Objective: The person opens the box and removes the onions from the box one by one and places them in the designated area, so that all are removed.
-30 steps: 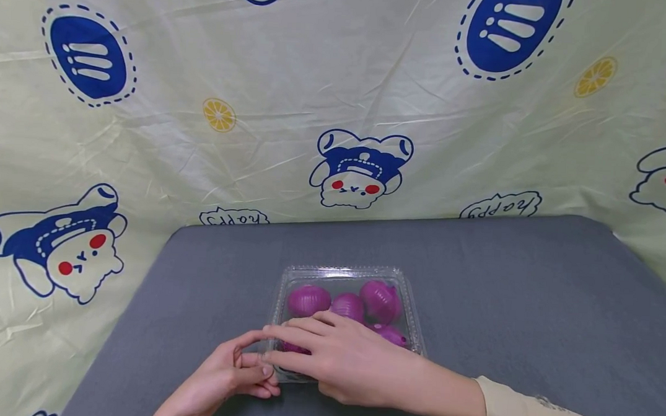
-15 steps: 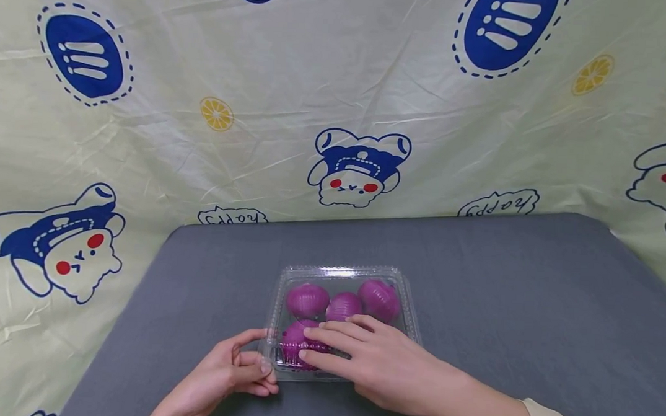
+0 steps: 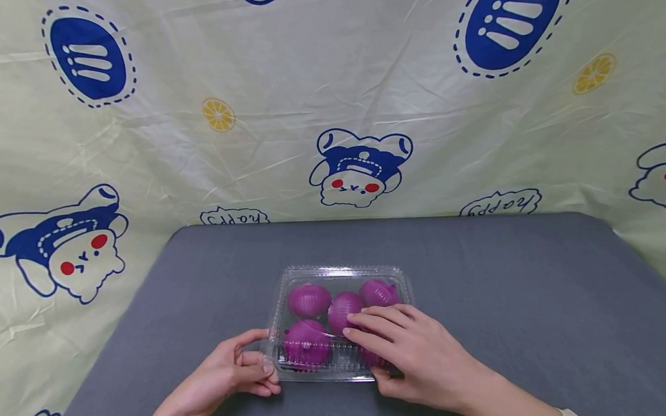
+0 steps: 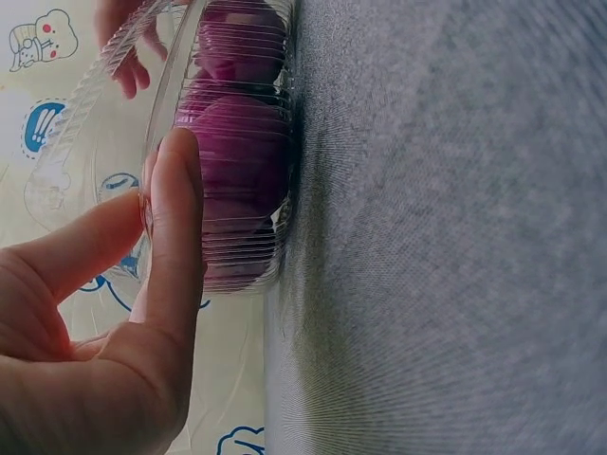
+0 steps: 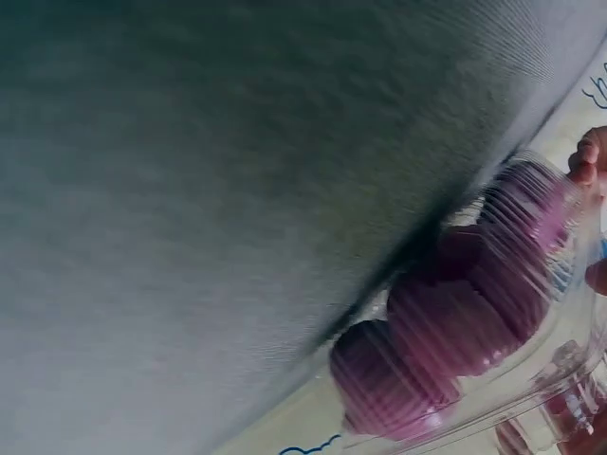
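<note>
Printed cloth backdrop behind a grey counter, clear container of purple onions at lower centre of the frame
The left hand pinches the container's rim at its lower-left corner, thumb and forefinger on the plastic; the right hand, clasping nothing, stretches its fingers over the right part of the top, thumb by the lower edge, partly hiding onions beneath
</note>
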`<action>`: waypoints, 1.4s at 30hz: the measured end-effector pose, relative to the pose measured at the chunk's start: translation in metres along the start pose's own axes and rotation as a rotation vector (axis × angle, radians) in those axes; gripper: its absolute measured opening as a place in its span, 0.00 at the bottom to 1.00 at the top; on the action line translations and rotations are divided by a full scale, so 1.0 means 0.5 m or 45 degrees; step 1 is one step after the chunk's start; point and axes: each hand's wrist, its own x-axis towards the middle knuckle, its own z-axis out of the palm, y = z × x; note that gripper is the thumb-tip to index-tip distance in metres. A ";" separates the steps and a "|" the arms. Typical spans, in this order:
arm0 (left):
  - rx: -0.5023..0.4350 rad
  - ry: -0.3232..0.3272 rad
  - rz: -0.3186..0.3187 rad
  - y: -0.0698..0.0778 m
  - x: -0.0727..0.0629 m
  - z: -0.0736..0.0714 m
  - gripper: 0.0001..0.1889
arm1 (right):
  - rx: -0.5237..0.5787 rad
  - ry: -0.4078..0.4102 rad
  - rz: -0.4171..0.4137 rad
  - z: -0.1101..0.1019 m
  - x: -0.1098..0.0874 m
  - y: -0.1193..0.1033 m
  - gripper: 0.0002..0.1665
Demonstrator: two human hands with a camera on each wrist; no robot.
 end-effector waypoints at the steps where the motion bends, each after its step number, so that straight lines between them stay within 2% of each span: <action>1: -0.001 -0.001 0.000 0.000 0.001 0.000 0.38 | -0.010 0.030 0.004 0.000 -0.004 0.001 0.39; 5: -0.006 -0.003 -0.002 0.000 0.002 0.000 0.38 | -0.024 0.072 0.036 0.000 -0.018 0.006 0.36; 13: -0.004 -0.025 0.011 -0.001 0.004 -0.001 0.37 | 0.032 -0.119 0.227 0.003 -0.040 0.012 0.41; 19: -0.001 -0.031 0.005 -0.002 0.004 0.001 0.37 | 0.113 -0.176 0.343 0.008 -0.052 0.012 0.44; 23: -0.008 -0.025 -0.007 -0.002 0.004 0.001 0.37 | 0.140 -0.144 0.312 0.004 -0.056 0.017 0.42; 33: -0.019 -0.019 -0.033 -0.001 0.002 -0.003 0.37 | 0.144 0.052 0.135 0.002 -0.058 0.032 0.38; 38: -0.018 -0.030 -0.033 -0.001 0.002 -0.006 0.36 | 0.149 0.074 0.087 -0.002 -0.060 0.041 0.36; 42: -0.023 -0.048 -0.028 -0.001 0.003 -0.007 0.36 | 0.209 0.080 0.025 -0.009 -0.058 0.053 0.36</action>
